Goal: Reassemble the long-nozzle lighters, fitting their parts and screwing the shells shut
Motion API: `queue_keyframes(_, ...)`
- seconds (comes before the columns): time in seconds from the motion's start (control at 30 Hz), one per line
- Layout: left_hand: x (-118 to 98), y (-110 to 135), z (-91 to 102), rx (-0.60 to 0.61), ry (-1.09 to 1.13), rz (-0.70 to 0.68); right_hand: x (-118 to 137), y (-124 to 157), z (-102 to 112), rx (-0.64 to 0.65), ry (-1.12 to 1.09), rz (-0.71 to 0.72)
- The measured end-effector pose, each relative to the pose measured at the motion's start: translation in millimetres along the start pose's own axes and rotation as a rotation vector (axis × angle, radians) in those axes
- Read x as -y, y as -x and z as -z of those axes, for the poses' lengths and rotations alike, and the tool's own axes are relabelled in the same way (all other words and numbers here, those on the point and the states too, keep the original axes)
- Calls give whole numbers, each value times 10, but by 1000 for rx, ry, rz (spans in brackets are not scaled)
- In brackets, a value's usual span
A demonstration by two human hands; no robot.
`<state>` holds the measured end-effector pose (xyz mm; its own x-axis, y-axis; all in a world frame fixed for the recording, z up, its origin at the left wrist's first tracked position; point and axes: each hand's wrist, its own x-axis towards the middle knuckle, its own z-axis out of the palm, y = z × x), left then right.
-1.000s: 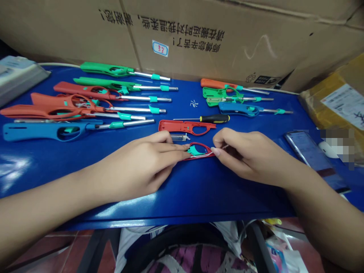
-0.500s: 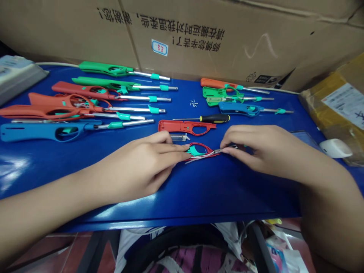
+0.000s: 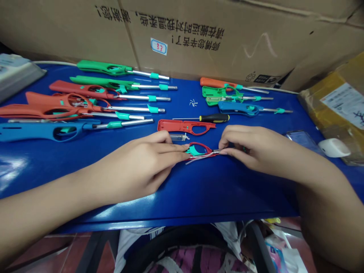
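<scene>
On the blue table [image 3: 199, 189] my left hand [image 3: 142, 167] lies over a red lighter half-shell [image 3: 202, 145], fingers together pressing it down beside its teal trigger [image 3: 195, 151]. My right hand [image 3: 250, 146] pinches the metal tube [image 3: 217, 151] at the shell's right end, where thin white and red wires [image 3: 196, 159] trail out. Just behind lie the other red half-shell [image 3: 186, 126], a small clear gas cartridge [image 3: 179, 137] and a black-and-yellow screwdriver [image 3: 210, 118].
Several assembled lighters, green, red and blue, lie at the left [image 3: 85, 102]; a smaller group lies at the back right [image 3: 241, 100]. Cardboard boxes [image 3: 199, 34] wall the back. A phone [image 3: 303, 138], a white mouse [image 3: 332, 148] and a taped parcel [image 3: 338, 102] are at right.
My right hand shifted right from the wires by the trigger and closed on the metal tube at the shell's end. The left hand has stayed in place.
</scene>
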<state>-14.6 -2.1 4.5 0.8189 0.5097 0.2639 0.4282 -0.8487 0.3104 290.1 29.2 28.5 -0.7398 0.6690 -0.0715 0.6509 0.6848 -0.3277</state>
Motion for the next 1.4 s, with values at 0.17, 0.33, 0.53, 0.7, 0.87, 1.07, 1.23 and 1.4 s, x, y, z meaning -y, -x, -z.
queue_keyframes(0.17,-1,-2,-7,2,-5,6,31,21,-30,5,63,-31)
queue_keyframes(0.33,-5,-10,-9,2,-9,9,59,30,-40,13,121,-65)
queue_keyframes(0.53,1,-11,-2,5,-4,0,41,17,-38,-10,47,-25)
queue_keyframes(0.7,-1,-7,6,10,-11,0,34,-15,-30,-57,-44,-1)
queue_keyframes(0.87,-8,-18,13,4,-6,5,46,-29,-6,-54,-49,68)
queue_keyframes(1.07,-14,-13,9,5,-8,10,69,-34,11,-58,-58,89)
queue_keyframes(1.23,-16,-24,4,6,-15,-7,73,-91,-13,-104,-97,52)
queue_keyframes(1.4,12,-17,-12,5,-41,-42,83,-130,-61,-122,-192,-91)
